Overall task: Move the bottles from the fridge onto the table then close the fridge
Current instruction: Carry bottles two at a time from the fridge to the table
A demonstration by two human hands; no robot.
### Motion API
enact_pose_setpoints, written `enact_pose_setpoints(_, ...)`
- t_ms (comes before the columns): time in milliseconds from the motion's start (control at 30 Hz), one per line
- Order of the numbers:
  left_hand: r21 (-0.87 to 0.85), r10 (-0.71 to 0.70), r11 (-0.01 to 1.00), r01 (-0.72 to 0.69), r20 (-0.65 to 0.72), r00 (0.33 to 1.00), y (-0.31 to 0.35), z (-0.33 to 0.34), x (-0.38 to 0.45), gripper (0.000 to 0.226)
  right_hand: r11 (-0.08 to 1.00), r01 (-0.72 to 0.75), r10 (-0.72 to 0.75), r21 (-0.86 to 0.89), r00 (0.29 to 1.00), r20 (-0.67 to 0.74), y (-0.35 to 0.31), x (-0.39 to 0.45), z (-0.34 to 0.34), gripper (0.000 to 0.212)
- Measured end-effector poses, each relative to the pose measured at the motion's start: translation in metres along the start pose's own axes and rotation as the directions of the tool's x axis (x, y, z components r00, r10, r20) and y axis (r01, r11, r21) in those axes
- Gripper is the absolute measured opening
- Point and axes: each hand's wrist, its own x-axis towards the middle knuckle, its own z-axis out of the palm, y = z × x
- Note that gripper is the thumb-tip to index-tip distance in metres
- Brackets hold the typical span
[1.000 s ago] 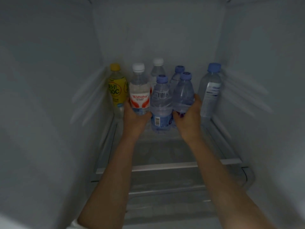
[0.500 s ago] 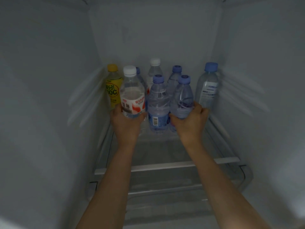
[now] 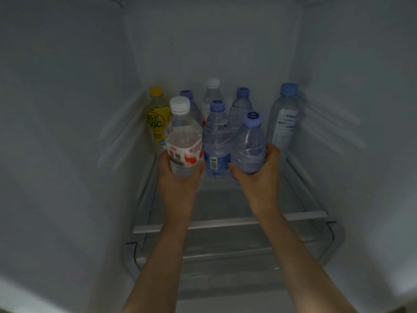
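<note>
Inside the fridge, my left hand (image 3: 178, 184) grips a clear white-capped bottle with a red and white label (image 3: 184, 141), lifted off the glass shelf (image 3: 225, 199). My right hand (image 3: 259, 175) grips a blue-capped water bottle (image 3: 248, 143), tilted toward me. Between them a blue-capped bottle with a barcode label (image 3: 217, 141) stands on the shelf. Behind stand a yellow-capped yellow bottle (image 3: 156, 118), two blue-capped bottles (image 3: 240, 107) (image 3: 189, 98), a white-capped bottle (image 3: 212, 91) and a taller blue-capped bottle (image 3: 284, 116) at the right.
The fridge's white side walls (image 3: 67, 132) close in left and right, with ribbed shelf rails. The shelf's white front rim (image 3: 203, 224) crosses under my forearms. A lower shelf or drawer edge (image 3: 225, 256) lies below it.
Both hands have pulled back toward me with their bottles. The white-capped bottle has risen off the shelf, and the blue-capped bottle in my right hand has tipped toward me.
</note>
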Motion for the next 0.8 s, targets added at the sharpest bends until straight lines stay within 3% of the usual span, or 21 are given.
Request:
enact_pose_setpoints(233, 0.022, 0.031, 0.999, -0.031, 0.006, 0.999, 0.015, -0.009, -0.018, 0.057, 0.998, -0.047, 0.047, 0.029, 0.999, 0.024, -0.026, -0.023, -0.036, 0.071)
enact_pose_setpoints(400, -0.025, -0.016, 1.0, 0.018, 0.085, 0.996, 0.027, -0.01, -0.04, 0.071, 0.997, -0.081, 0.082, 0.01, 0.994, -0.067, -0.045, -0.043, -0.056, 0.064)
enact_pose_setpoints(733, -0.046, 0.081, 0.997, -0.069, 0.352, 0.932, 0.046, -0.025, -0.075, 0.061, 0.988, -0.129, 0.101, -0.084, 0.954, -0.281, -0.081, -0.119, -0.079, 0.071)
enact_pose_setpoints(800, -0.077, 0.059, 0.997, -0.031, 0.396, 0.916, 0.053, -0.028, -0.081, 0.061, 0.99, -0.117, 0.083, -0.081, 0.937, -0.339, -0.092, -0.134, -0.082, 0.069)
